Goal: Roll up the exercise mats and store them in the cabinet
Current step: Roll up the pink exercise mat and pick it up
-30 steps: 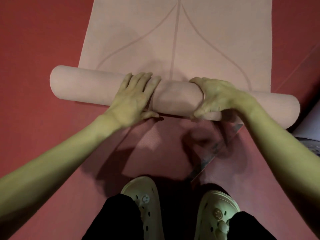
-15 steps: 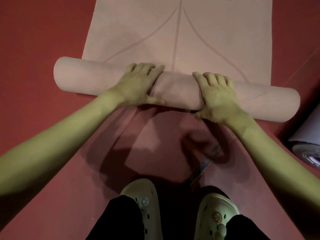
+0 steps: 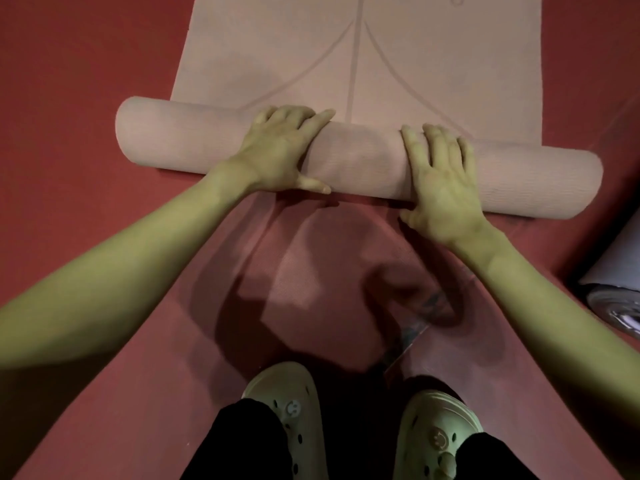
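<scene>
Bare forearms without sleeves, black trousers (image 3: 249, 441), pale clogs (image 3: 287, 407) with smiley-face charms

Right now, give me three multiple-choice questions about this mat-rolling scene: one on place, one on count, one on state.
1. Where do both hands rest?
A. on the rolled part of the mat
B. on the floor
C. on the shoes

2. How many shoes show?
A. one
B. two
C. four

3. How far along is the mat?
A. fully flat
B. partly rolled
C. fully rolled

Answers:
1 A, the left hand and right hand lie flat on the roll.
2 B, two shoes sit at the bottom.
3 B, flat mat lies beyond the roll.
</scene>
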Tool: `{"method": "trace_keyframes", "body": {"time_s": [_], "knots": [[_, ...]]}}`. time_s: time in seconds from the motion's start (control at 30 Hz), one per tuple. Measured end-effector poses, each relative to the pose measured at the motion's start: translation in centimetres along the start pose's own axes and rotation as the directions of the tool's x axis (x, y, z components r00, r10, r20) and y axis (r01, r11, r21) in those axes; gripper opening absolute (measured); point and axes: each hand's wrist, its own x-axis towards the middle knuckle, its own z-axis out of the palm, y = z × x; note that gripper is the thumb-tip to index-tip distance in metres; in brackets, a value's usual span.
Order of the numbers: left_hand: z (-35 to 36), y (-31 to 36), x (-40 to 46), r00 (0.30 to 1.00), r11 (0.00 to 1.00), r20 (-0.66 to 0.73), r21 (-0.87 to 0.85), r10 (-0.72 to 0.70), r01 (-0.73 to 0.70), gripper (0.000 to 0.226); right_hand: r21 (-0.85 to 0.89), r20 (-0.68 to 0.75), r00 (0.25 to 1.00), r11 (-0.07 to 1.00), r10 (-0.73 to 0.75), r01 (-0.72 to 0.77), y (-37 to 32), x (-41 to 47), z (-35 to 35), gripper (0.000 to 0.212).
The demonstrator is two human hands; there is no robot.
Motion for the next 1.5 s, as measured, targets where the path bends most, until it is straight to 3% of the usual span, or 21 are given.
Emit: {"method": "trace_keyframes", "body": {"time_s": [0.27,0.43,0.73,0.97,1.23,1.37,1.5], "knots": [[0.8,0.0,-0.8,0.99,0.995,-0.128,0.078,-0.055,0.066,0.118,-0.073,0.031,1.0,0.997,0.007,-0.005,0.7,2.3,-0.5,0.127],[-0.4,-0.2,0.0,0.988,0.993,-0.105,-0.054,-0.109,0.104,0.111,-0.034,0.017,1.0,0.999,0.016,-0.016,1.2,3.3,-1.2,0.105],[-0.1,2.1,-6.1,0.991,0.975,-0.044,-0.188,-0.13,0.119,0.108,0.013,0.115,0.993,1.0,-0.013,0.012,-0.1,-2.1,-2.0,0.101],[1.3,3.2,-9.9,0.997,0.982,-0.026,-0.179,-0.068,0.062,0.101,0.039,0.266,0.963,0.999,-0.041,0.032,-0.8,-5.3,-2.2,0.1],[2.3,3.7,-8.8,0.997,0.994,-0.074,0.105,0.034,-0.026,0.112,0.084,0.488,0.871,0.996,-0.05,0.01,-0.3,-2.1,-3.7,0.105],[1.6,3.4,-7.6,1.0,0.997,-0.008,0.082,-0.003,0.004,0.113,0.122,0.34,0.939,0.992,-0.053,0.012,0.0,-3.5,-3.0,0.109],[0.4,3.1,-5.9,0.992,0.999,0.12,0.043,-0.026,0.021,0.116,0.002,0.024,0.998,0.999,-0.052,0.052,-0.9,-5.9,-0.1,0.11]]}}
